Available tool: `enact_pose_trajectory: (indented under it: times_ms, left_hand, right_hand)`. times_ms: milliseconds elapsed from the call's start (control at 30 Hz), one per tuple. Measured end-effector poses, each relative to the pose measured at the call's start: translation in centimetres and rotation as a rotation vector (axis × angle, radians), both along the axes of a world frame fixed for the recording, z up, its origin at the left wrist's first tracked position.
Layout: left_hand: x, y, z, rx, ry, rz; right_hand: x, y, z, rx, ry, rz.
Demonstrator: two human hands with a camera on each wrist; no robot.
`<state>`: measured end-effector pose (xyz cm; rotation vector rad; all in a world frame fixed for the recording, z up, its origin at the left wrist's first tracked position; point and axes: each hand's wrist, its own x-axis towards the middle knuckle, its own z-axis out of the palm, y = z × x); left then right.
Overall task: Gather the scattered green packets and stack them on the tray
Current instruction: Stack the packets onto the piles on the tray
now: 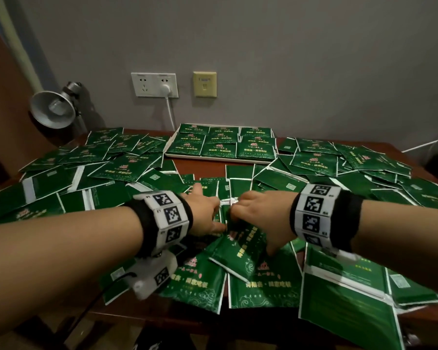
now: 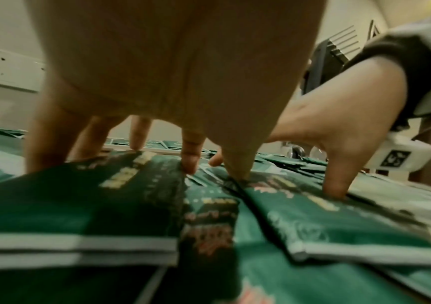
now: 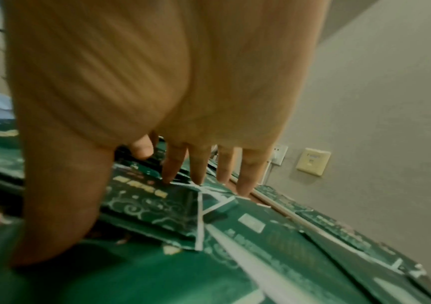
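Green packets (image 1: 127, 168) with white edges lie scattered over the brown table. A white tray (image 1: 213, 157) at the back centre holds packets laid in rows. My hands meet at the table's middle, almost touching. My left hand (image 1: 205, 213) stands on spread, straight fingers (image 2: 188, 162) planted on a packet (image 2: 92, 195). My right hand (image 1: 250, 213) spans a tilted packet (image 1: 240, 248), with its straight fingers (image 3: 196, 168) on the far edge and its thumb (image 3: 53, 205) pressing down at the near side. Neither hand has lifted a packet.
Loose heaps of packets (image 1: 339, 157) fill the table to the left, right and front. A silver lamp (image 1: 53, 109) stands at the back left. Wall sockets (image 1: 154, 84) with a white cable (image 1: 171, 114) are behind the tray. The table's front edge (image 1: 162, 317) is close.
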<state>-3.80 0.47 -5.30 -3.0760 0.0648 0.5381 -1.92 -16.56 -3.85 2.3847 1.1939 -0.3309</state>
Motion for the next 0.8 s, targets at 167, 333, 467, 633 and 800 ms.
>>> enact_pose_trajectory:
  times_ms: [167, 333, 467, 633, 800]
  left_hand:
    - [0.5, 1.1, -0.9, -0.053, -0.094, -0.010]
    - [1.7, 1.8, -0.6, -0.012, -0.075, 0.003]
    - [3.5, 3.0, 0.1, -0.043, -0.095, -0.020]
    - [7.1, 5.8, 1.9, -0.083, -0.234, -0.059]
    - [13.9, 9.5, 4.6, 0.018, -0.361, -0.139]
  right_hand:
    - [0.3, 0.3, 0.0, 0.052, 0.020, 0.103]
    - [0.7, -0.1, -0.2, 0.108, 0.004, 0.128]
    - [2.1, -0.7, 0.1, 0.208, 0.050, 0.076]
    - [5.5, -1.0, 1.0, 0.408, 0.103, -0.060]
    - [11.3, 0.1, 2.6, 0.506, 0.084, -0.202]
